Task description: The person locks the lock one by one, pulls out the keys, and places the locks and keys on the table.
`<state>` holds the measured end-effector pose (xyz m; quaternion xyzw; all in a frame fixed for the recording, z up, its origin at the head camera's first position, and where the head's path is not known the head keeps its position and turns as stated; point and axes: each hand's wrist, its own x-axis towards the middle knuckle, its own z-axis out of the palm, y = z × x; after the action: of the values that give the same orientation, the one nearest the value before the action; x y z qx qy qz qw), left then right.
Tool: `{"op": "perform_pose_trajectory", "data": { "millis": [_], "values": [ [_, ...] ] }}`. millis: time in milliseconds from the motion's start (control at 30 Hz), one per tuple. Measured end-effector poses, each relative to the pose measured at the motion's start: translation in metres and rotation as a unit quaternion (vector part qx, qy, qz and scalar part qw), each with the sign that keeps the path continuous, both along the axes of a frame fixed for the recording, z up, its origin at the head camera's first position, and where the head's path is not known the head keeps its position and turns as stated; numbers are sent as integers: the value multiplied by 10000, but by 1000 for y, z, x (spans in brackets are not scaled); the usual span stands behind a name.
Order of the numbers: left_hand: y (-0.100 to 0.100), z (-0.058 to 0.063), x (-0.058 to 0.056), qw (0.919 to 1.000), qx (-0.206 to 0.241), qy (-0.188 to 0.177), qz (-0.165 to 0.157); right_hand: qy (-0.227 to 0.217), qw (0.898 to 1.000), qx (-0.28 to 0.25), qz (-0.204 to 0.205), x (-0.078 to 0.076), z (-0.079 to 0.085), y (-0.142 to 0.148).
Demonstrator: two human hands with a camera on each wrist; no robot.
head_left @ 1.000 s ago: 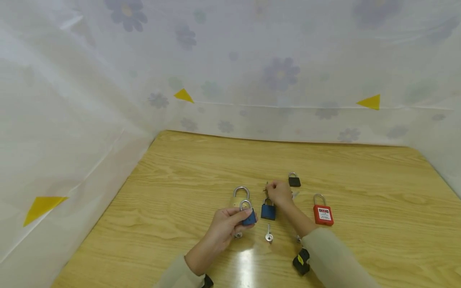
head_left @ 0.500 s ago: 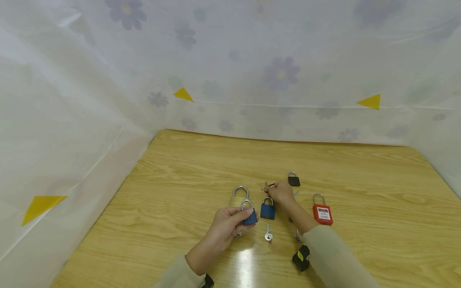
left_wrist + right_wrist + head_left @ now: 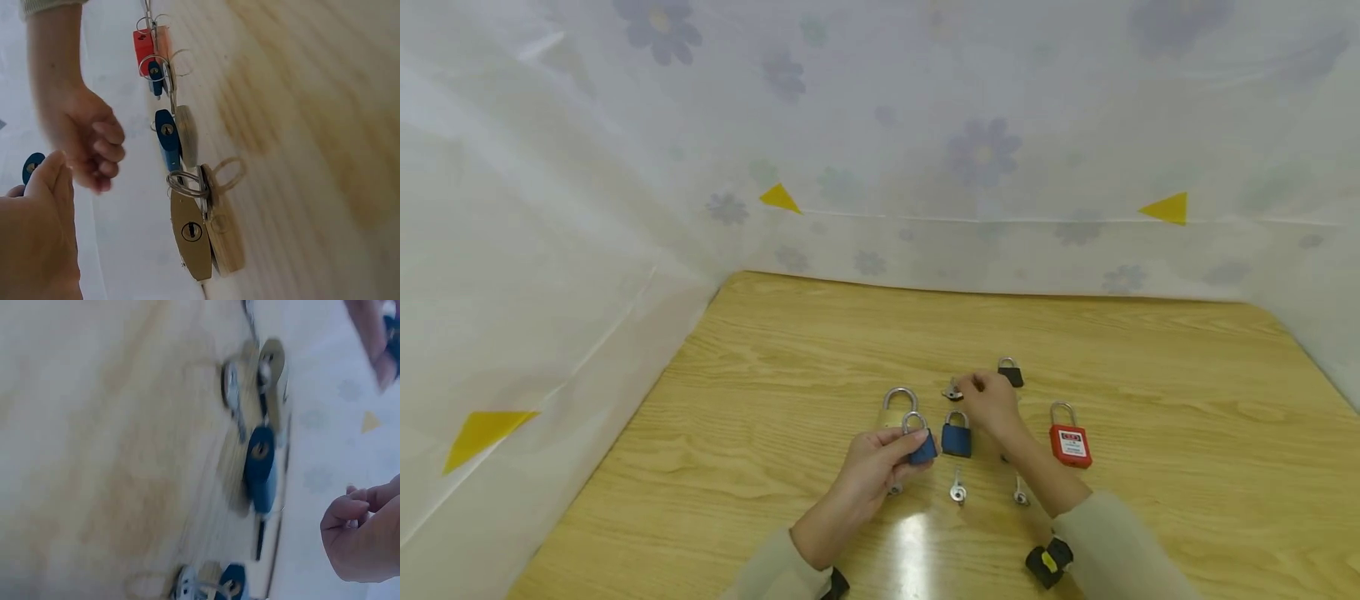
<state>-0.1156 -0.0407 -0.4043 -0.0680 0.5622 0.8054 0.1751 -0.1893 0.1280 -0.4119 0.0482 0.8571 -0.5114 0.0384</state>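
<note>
My left hand (image 3: 871, 467) grips a small blue padlock (image 3: 922, 450) between thumb and fingers, its silver shackle upward. In the left wrist view its keyhole end (image 3: 32, 165) shows past the fingers. My right hand (image 3: 991, 404) is raised above the table beyond a second blue padlock (image 3: 957, 440), its fingers curled and fingertips together. A small cluster of keys (image 3: 952, 390) shows right at its fingertips in the head view. I cannot tell whether those fingers pinch a key. A brass padlock (image 3: 895, 417) lies partly hidden behind the held padlock.
A red padlock (image 3: 1071, 443) with a white label lies on the right, and a black padlock (image 3: 1011, 373) behind the right hand. Keys on rings lie in front of the locks, one silver key (image 3: 958, 490) near the middle. The right forearm covers part of the row.
My right hand has drawn slightly right and up from the key cluster, which shows more fully now. My left hand keeps hold of the blue padlock with little movement.
</note>
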Motion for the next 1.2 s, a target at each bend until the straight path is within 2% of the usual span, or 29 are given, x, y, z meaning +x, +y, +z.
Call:
{"op": "perform_pose_trajectory", "data": {
  "millis": [100, 267, 333, 467, 600, 767, 833, 900, 1033, 1100, 1200],
  "values": [
    [0, 0, -1, 9999, -114, 44, 17, 128, 9990, -356, 223, 23, 11, -9],
    [2, -1, -3, 9996, -250, 108, 122, 227, 9959, -358, 799, 58, 22, -19],
    [4, -2, -4, 9993, -312, 82, 187, 278, 9947, -371, 914, 65, 21, -20],
    [6, -2, -5, 9989, -423, 44, 186, 321, 9948, -498, 827, 71, 15, -20],
    [7, 0, -5, 9990, -444, 27, -12, 238, 9944, -847, 591, 74, 11, -20],
    [7, 2, -9, 9960, -504, 305, -677, -92, 9904, -1351, 280, 74, 10, -19],
    [6, 4, -13, 9917, -713, 500, -950, -200, 9891, -1453, 157, 71, 10, -19],
    [5, 6, -18, 9869, -1028, 643, -1062, -213, 9883, -1509, 71, 67, 12, -18],
    [7, 12, -32, 9752, -1788, 977, -869, -30, 9865, -1640, 23, 56, 18, -18],
    [8, 15, -40, 9716, -1974, 1129, -659, 75, 9843, -1762, 3, 48, 22, -18],
    [12, 20, -53, 9711, -2038, 1190, -356, 94, 9812, -1924, -86, 35, 27, -18]
  ]
}}
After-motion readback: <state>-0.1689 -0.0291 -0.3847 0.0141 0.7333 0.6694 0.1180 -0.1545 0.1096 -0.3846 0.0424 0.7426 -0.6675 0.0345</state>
